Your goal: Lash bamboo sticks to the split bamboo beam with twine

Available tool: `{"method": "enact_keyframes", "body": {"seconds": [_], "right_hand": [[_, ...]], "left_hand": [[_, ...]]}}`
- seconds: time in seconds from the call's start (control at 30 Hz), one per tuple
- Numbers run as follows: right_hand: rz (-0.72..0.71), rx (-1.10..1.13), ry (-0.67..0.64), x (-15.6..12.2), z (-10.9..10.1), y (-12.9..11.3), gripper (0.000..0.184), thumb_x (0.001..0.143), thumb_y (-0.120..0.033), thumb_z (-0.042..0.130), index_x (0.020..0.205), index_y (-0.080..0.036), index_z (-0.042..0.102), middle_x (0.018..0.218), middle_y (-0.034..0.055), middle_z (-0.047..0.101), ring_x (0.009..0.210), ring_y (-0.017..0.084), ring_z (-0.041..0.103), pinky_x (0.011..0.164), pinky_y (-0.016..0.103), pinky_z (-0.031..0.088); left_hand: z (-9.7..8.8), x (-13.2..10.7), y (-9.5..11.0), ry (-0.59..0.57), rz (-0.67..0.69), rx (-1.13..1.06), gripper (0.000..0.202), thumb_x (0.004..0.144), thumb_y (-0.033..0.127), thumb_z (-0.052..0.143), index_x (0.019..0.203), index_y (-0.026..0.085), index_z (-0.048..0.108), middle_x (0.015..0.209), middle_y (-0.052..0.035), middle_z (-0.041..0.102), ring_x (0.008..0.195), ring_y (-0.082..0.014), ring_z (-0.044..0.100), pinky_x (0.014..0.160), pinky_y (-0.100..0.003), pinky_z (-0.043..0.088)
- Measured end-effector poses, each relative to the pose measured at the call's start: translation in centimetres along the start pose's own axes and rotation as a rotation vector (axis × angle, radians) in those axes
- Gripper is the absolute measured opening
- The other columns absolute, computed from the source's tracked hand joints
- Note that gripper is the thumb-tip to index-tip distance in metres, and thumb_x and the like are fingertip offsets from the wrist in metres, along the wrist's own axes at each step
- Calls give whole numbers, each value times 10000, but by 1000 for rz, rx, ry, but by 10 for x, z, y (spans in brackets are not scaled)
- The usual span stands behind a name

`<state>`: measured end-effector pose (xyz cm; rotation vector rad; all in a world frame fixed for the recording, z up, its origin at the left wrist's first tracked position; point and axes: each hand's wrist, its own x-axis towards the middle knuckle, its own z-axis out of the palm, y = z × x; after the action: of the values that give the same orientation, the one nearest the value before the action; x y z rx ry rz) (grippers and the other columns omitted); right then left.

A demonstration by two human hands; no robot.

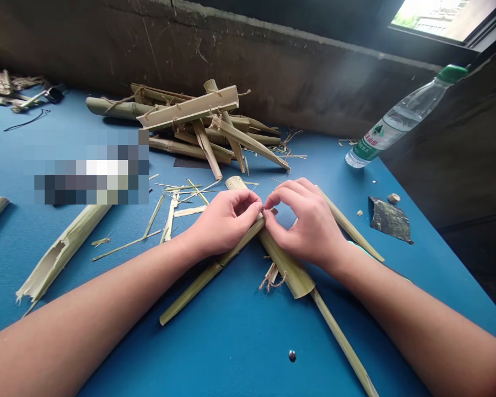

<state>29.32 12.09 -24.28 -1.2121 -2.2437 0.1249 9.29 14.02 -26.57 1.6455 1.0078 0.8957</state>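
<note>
Side by side at the centre, my left hand (231,220) and my right hand (306,223) are both closed in a pinch, fingertips almost touching. What sits between them is small and brownish, too small to make out. Beneath the fingers, a split bamboo piece (291,270) lies curved side up, running away from me. A thin bamboo stick (198,289) slants up from the lower left to the fingertips and crosses over it. Another slim bamboo stick (343,342) reaches from the split piece's near end toward the bottom edge. Frayed twine (270,275) pokes out beside the split piece.
Against the wall lies a pile of bamboo pieces (190,110) with twine. A water bottle (397,124) leans at the right, near a dark scrap (391,220). Bamboo slivers (171,215) and a broken bamboo length (66,248) lie left; a blurred patch hides part of the table.
</note>
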Motion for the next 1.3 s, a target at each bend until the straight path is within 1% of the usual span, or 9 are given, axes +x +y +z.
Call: {"method": "enact_keyframes", "body": {"seconds": [0.13, 0.27, 0.47, 0.63, 0.73, 0.9, 1.0, 1.1, 1.3], "right_hand": [[9, 29, 17, 0, 0, -1, 66, 979, -261, 727, 923, -238, 698, 982, 65, 763, 960, 289, 634, 906, 466, 507], [0, 18, 32, 0, 1, -1, 73, 984, -241, 725, 911, -240, 726, 968, 59, 774, 955, 290, 646, 894, 470, 512], [-16, -54, 58, -1, 1, 0, 116, 959, -186, 699, 860, -240, 723, 945, 50, 786, 940, 289, 656, 879, 473, 486], [-26, -161, 75, -2, 0, -1, 171, 915, -196, 701, 768, -238, 624, 850, 42, 743, 879, 282, 633, 826, 466, 429], [-34, -206, 65, -2, 0, -2, 169, 914, -194, 684, 772, -236, 604, 843, 41, 727, 864, 273, 614, 810, 455, 409], [-100, -306, 91, -3, 0, -3, 156, 955, -211, 651, 802, -226, 628, 872, 49, 729, 896, 270, 601, 833, 440, 394], [-128, -383, 91, -3, -2, -4, 161, 954, -216, 637, 793, -216, 638, 857, 43, 717, 880, 263, 589, 830, 440, 377], [-125, -424, 78, -4, -2, -6, 168, 942, -222, 628, 775, -210, 637, 820, 40, 697, 852, 255, 581, 808, 440, 358], [-76, -373, 53, -4, -3, -7, 142, 881, -209, 649, 740, -207, 636, 806, 32, 716, 823, 241, 585, 794, 427, 353]], "left_hand": [[-2, 1, -3, -7, -9, -47, 214, 975, 343, 687, 908, 151, 755, 879, -53, 785, 794, -187, 704, 721, -291, 556], [-3, 3, -4, -23, -13, -91, 243, 978, 370, 698, 927, 145, 774, 928, -69, 816, 855, -203, 741, 784, -302, 588], [-3, 2, -2, 10, -4, -74, 239, 951, 365, 734, 926, 134, 792, 894, -65, 799, 821, -189, 711, 759, -294, 568], [-4, 1, -1, 38, -11, -14, 224, 914, 359, 762, 887, 140, 800, 865, -73, 798, 782, -199, 692, 743, -325, 550], [-5, 1, -2, 38, -11, 15, 217, 906, 352, 759, 885, 140, 799, 867, -80, 801, 779, -205, 688, 746, -338, 546], [-4, 1, -3, 58, -12, 49, 227, 923, 355, 726, 885, 138, 780, 869, -76, 795, 768, -195, 670, 729, -331, 538], [-3, 0, -1, 70, -9, 84, 203, 917, 328, 720, 885, 136, 776, 844, -62, 784, 736, -178, 650, 682, -307, 517], [0, -3, 0, 100, 1, 134, 149, 889, 283, 728, 852, 143, 760, 748, -21, 734, 663, -145, 592, 600, -273, 458], [2, -4, 1, 122, 9, 191, 84, 846, 233, 727, 805, 160, 720, 662, 32, 646, 607, -110, 533, 552, -243, 409]]}}
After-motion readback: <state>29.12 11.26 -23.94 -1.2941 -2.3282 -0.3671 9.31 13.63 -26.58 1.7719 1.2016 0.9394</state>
